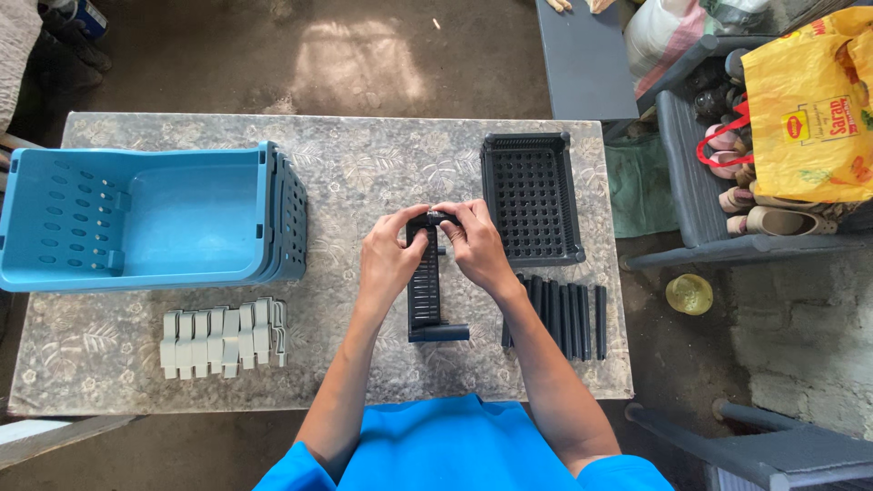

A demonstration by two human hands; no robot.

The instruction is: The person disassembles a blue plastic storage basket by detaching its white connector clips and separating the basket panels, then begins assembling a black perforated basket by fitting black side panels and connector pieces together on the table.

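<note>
Both hands meet at the far end of a narrow black slatted plastic panel point(424, 289) lying lengthwise on the table. My left hand point(386, 259) grips its far left corner, and my right hand point(475, 245) pinches a small black piece at its top end. A short black tube point(440, 334) sits across the panel's near end. Just right of my right forearm lie several black plastic rods point(568, 316) side by side.
A black perforated tray point(531, 198) stands at the back right of the marbled table point(364, 164). A stack of blue plastic bins point(155, 218) lies on its side at the left, with several grey clips point(223, 335) in front. A shoe rack and yellow bag point(809, 109) stand at right.
</note>
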